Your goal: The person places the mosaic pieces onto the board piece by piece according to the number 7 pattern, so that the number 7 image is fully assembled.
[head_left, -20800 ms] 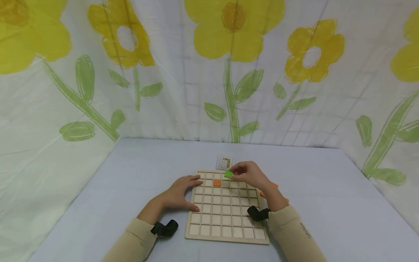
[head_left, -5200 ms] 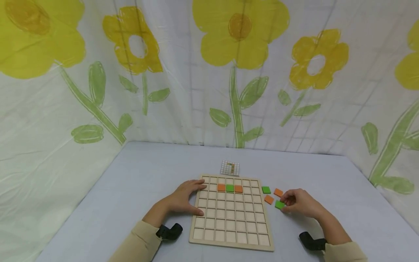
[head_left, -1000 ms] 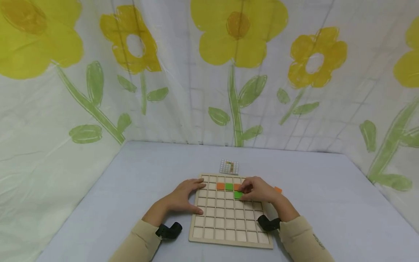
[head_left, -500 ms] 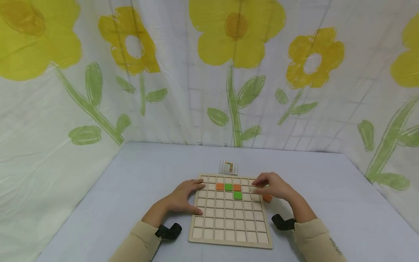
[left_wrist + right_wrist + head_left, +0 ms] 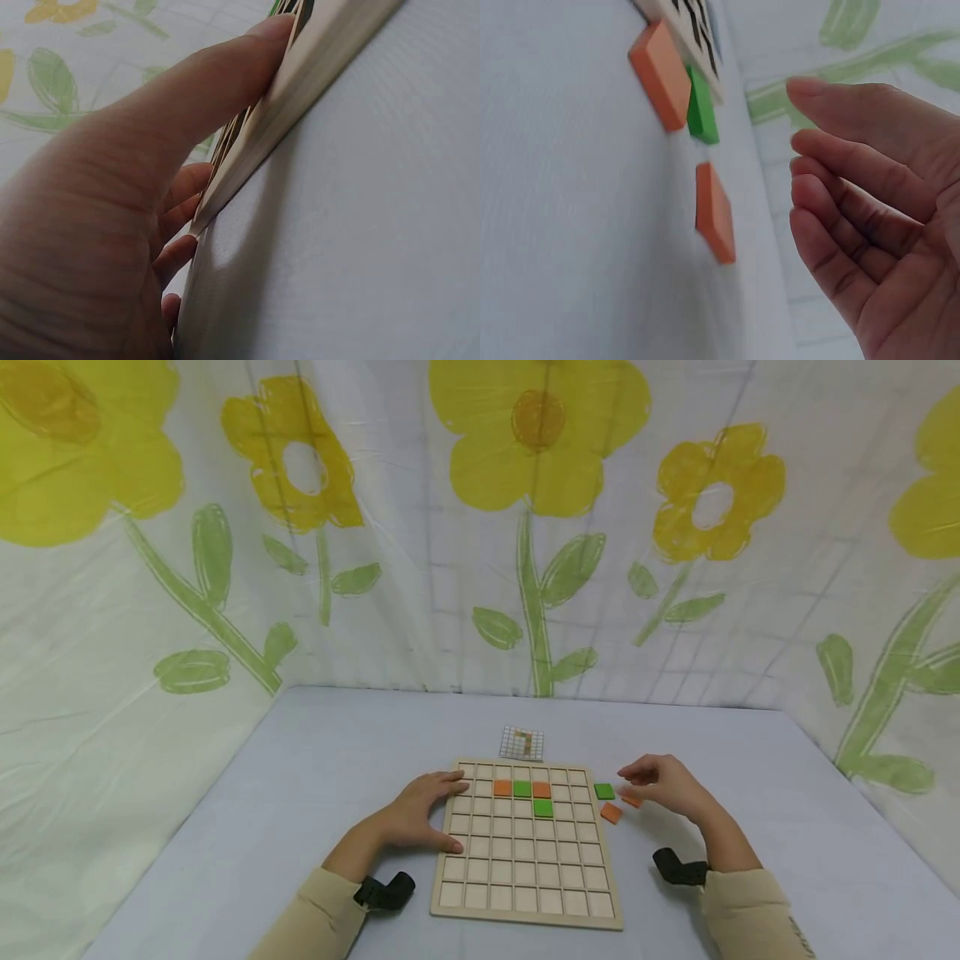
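Note:
A wooden grid board lies on the table with orange and green square tiles in its upper cells. In one row, a green tile sits between an orange tile and another orange tile; a second green tile lies below the right one. My left hand rests along the board's left edge, thumb and fingertips on the frame. Holding nothing, my right hand hovers over a loose orange tile, fingers loosely bent.
Beside the board's right edge lie a loose green tile and an orange tile. A small card printed with a coloured grid lies behind the board. A flowered curtain hangs beyond the table's far edge.
A green tile has come from the loose tiles into the cell below the right orange one. My right hand has let go of it and moved right; my left hand stays put.

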